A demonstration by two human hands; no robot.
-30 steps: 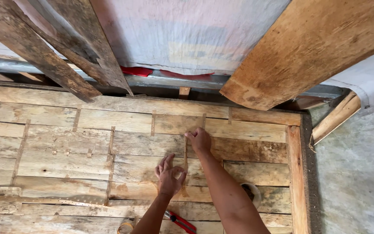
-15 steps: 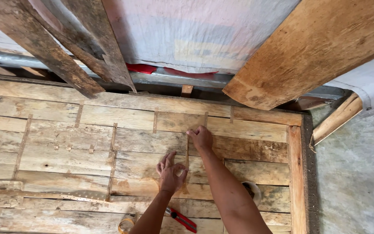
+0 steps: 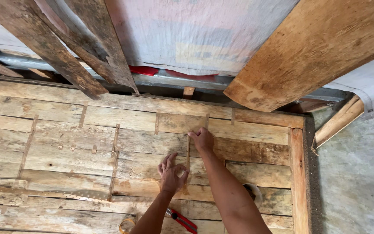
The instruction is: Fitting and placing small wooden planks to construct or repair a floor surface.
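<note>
Head view: since a second ago both hands barely shift. Left hand [image 3: 172, 171], fingers spread, presses the plank wall [image 3: 66, 151] at lower centre; right hand [image 3: 202, 139], fingers curled together, holds a thin vertical wooden strip [image 3: 188, 157] just above.

Weathered plank flooring [image 3: 66, 151] filled the view under daylight; rough timber beams [image 3: 312, 52] leaned over grey sheeting [image 3: 204, 30], beside a bare concrete floor [image 3: 356, 182].

Two bare hands, the left hand [image 3: 171, 173] and the right hand [image 3: 202, 138], lay on the weathered wooden plank floor [image 3: 66, 151]. Above the floor leaned three rough timber beams [image 3: 308, 47]. Below the left hand lay one red-handled tool [image 3: 182, 219].
</note>
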